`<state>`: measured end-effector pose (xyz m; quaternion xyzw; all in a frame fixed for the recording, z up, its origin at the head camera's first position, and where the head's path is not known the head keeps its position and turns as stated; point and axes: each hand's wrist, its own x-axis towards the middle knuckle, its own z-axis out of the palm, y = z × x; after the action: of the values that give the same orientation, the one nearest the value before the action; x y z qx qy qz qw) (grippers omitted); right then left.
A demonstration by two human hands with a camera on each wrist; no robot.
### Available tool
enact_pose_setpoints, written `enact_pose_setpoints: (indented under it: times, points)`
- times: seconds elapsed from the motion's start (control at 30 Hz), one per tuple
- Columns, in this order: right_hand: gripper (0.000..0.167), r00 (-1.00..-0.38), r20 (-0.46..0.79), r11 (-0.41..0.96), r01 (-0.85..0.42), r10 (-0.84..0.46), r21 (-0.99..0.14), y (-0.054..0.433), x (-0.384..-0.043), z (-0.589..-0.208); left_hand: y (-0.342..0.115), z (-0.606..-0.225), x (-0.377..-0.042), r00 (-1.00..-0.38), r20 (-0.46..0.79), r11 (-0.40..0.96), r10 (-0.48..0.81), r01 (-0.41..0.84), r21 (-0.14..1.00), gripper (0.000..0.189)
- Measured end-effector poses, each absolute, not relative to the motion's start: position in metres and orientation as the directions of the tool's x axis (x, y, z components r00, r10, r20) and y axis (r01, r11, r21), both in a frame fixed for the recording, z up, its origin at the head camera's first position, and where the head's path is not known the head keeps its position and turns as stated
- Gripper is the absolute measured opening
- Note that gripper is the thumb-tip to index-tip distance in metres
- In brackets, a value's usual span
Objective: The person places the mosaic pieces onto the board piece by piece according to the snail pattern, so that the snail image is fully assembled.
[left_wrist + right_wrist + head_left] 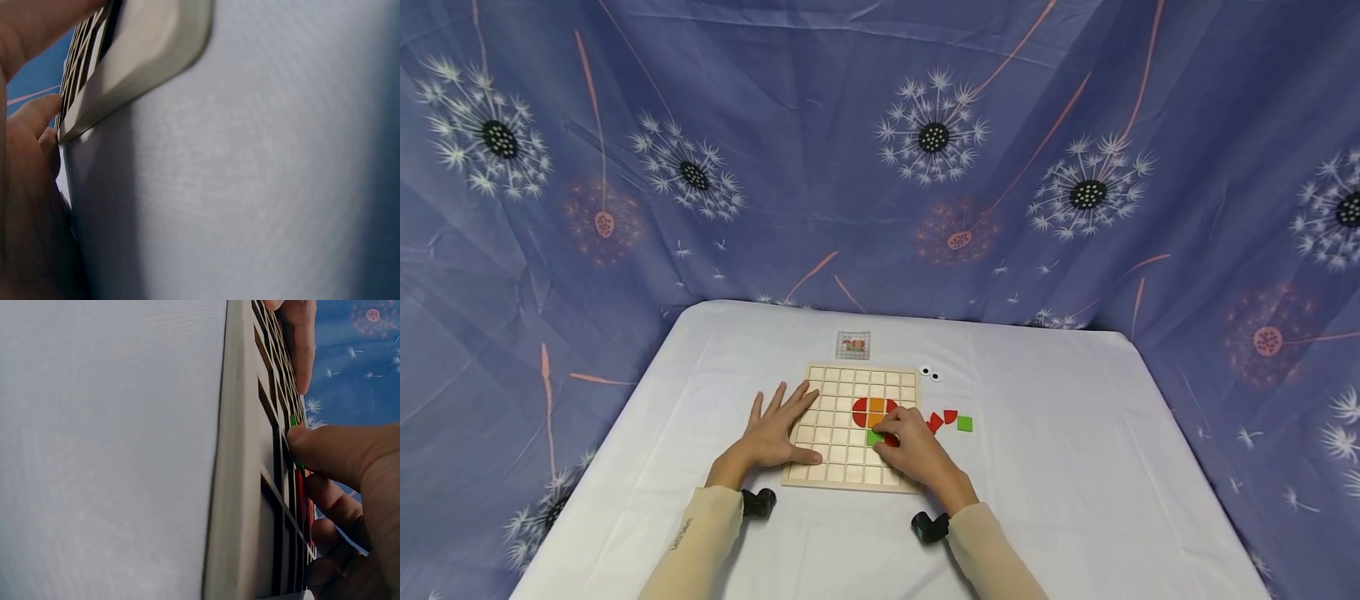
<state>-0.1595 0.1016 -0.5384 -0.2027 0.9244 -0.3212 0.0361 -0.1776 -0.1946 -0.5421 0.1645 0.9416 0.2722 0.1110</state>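
A wooden grid board [835, 473] lies flat on the table. My left hand [769, 437] spreads its fingers over the board's left edge, thumb and fingertips resting on it. My right hand [919, 450] is over the right half of the board, thumb and forefinger pinching a green square tile [872, 437] at the grid; in the right wrist view the thumb presses against the green tile [293, 420]. Just above it sit orange tiles [876, 405] with rounded red tiles [859, 406] beside them. My right hand partly hides the red pieces on the right.
Right of the board lie loose red pieces [951, 416], a green square [965, 424] and two round eye pieces [930, 374]. A small picture card [853, 345] with a gridded coloured figure lies beyond the board. White cloth covers the table [1060, 467]; a patterned curtain [820, 167] hangs behind.
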Motion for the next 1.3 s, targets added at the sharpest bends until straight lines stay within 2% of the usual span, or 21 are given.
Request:
enact_pose_setpoints:
  times: [0.3, 0.67, 0.83, 1.07, 1.3]
  points:
    - [0.029, -0.927, 0.073, 0.696, -0.327, -0.368, -0.639, 0.103, -0.157, -0.541, -0.194, -0.542, -0.177, -0.92, -0.121, 0.797, 0.371, 0.249, 0.55, 0.119]
    - [0.053, -0.952, 0.16, 0.579, -0.288, -0.262, -0.763, 0.121, -0.148, -0.537, -0.195, -0.543, -0.178, -0.921, -0.126, 0.806, 0.368, 0.248, 0.537, 0.121]
    - [0.064, -0.969, 0.118, 0.639, -0.231, -0.215, -0.734, 0.143, -0.144, -0.533, -0.196, -0.543, -0.177, -0.92, -0.123, 0.799, 0.371, 0.249, 0.546, 0.12]
    - [0.077, -0.967, 0.132, 0.707, -0.25, -0.218, -0.662, 0.182, -0.153, -0.529, -0.197, -0.544, -0.179, -0.922, -0.111, 0.804, 0.37, 0.258, 0.536, 0.12]
    - [0.082, -0.981, 0.085, 0.776, -0.191, -0.175, -0.602, 0.215, -0.16, -0.534, -0.197, -0.544, -0.179, -0.921, -0.111, 0.803, 0.374, 0.262, 0.536, 0.12]
